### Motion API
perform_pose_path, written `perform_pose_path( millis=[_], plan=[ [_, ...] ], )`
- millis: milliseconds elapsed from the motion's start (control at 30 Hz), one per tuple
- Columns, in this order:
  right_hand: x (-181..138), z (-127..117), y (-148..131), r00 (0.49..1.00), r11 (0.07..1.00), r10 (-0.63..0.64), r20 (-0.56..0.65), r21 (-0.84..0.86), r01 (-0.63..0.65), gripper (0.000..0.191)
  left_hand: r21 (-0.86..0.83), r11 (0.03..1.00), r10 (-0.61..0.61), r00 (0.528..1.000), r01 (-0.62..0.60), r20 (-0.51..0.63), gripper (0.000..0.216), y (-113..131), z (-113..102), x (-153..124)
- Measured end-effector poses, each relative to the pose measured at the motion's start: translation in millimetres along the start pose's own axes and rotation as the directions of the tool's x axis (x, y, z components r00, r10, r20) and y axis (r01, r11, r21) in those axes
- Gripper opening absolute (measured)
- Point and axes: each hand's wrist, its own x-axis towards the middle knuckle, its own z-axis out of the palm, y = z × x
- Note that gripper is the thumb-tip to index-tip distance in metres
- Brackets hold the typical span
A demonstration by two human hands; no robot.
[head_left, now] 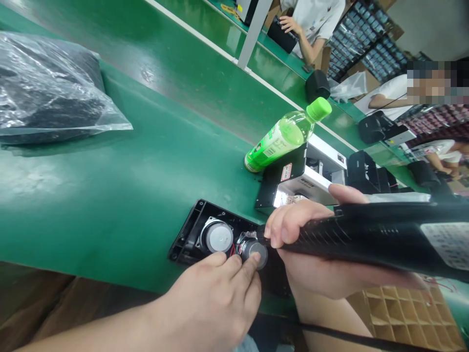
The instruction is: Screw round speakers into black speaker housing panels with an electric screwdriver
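A black plastic speaker panel (187,240) lies on the green bench, with two round drivers in it. My left hand (223,293) is closed, its fingertips pressing the smaller speaker driver (254,254) from above. Beside those fingers is the larger silver-backed driver (219,237), with red wire between the two. My right hand (311,230) wraps around a black electric screwdriver (348,232), held nearly level. Its tip points at the edge of the smaller driver; my fingers partly cover the tip, so contact is hard to see.
Just beyond the panel stands a black-and-silver machine (289,178), with a green-capped bottle (282,137) against it. A plastic bag of black material (54,93) lies at left. Cardboard dividers (410,313) sit lower right. Several co-workers (311,24) work across the bench.
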Motion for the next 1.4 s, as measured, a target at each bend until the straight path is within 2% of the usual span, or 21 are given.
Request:
perform_pose_path(
  millis=[200,367,433,533,633,733,833,933,1000,1067,1167,1267,1400],
  plan=[
    [1.9,1.8,14.3,0.999,1.000,-0.013,0.038,0.015,0.012,0.066,0.001,1.000,0.006,1.000,-0.006,0.018,0.032,-0.7,-2.6,4.8],
    [-0.3,8.3,9.8,0.998,0.996,0.054,0.022,0.075,-0.055,0.063,0.009,1.000,0.003,1.000,-0.003,-0.010,0.019,-0.3,-4.6,11.1],
    [-2.8,9.7,8.3,0.995,0.995,0.096,0.011,0.018,-0.097,0.065,0.043,0.998,0.044,0.998,-0.043,-0.034,0.018,-1.0,-1.7,11.9],
    [-6.8,10.7,10.9,0.991,0.993,0.114,-0.077,-0.027,-0.116,0.069,0.090,0.995,0.053,0.999,-0.053,-0.005,0.018,-1.3,2.8,12.1],
    [-11.9,9.5,18.3,0.984,0.992,0.092,-0.150,-0.066,-0.103,0.071,0.138,0.990,0.011,0.999,-0.016,0.036,0.021,0.4,5.9,12.1],
    [-16.2,6.0,22.6,0.988,0.987,0.105,-0.109,-0.106,-0.117,0.074,0.193,0.981,0.008,0.998,0.005,-0.068,0.025,-0.7,8.5,10.8],
    [-12.8,2.0,8.1,0.988,0.989,0.119,-0.101,-0.076,-0.127,0.075,0.186,0.982,0.062,0.985,-0.031,-0.162,0.018,-4.7,7.9,9.3],
    [2.6,-4.6,-25.5,0.973,1.000,0.009,-0.231,0.011,-0.007,0.069,0.128,0.991,0.076,0.972,-0.048,-0.222,0.017,-9.6,4.3,8.5],
    [17.2,-13.2,-47.2,0.941,0.995,-0.096,-0.325,-0.031,0.090,0.061,0.077,0.995,0.087,0.963,-0.069,-0.256,0.022,-13.3,3.0,8.0],
    [31.5,-25.3,-60.4,0.908,0.963,-0.256,-0.331,-0.170,0.209,0.065,0.065,0.995,0.094,0.968,-0.081,-0.231,0.030,-15.6,3.4,8.1],
    [47.2,-42.3,-59.0,0.852,0.883,-0.435,-0.290,-0.322,0.341,0.071,0.061,0.994,0.099,0.978,-0.089,-0.185,0.041,-14.0,5.4,10.5],
    [54.7,-48.1,-41.6,0.846,0.871,-0.453,-0.281,-0.340,0.354,0.065,0.046,0.995,0.089,0.987,-0.084,-0.131,0.039,-10.5,5.6,13.0],
    [55.5,-44.5,-26.3,0.887,0.904,-0.377,-0.268,-0.314,0.289,0.066,0.068,0.994,0.089,0.992,-0.083,-0.087,0.032,-10.6,-0.4,9.1]
  ],
)
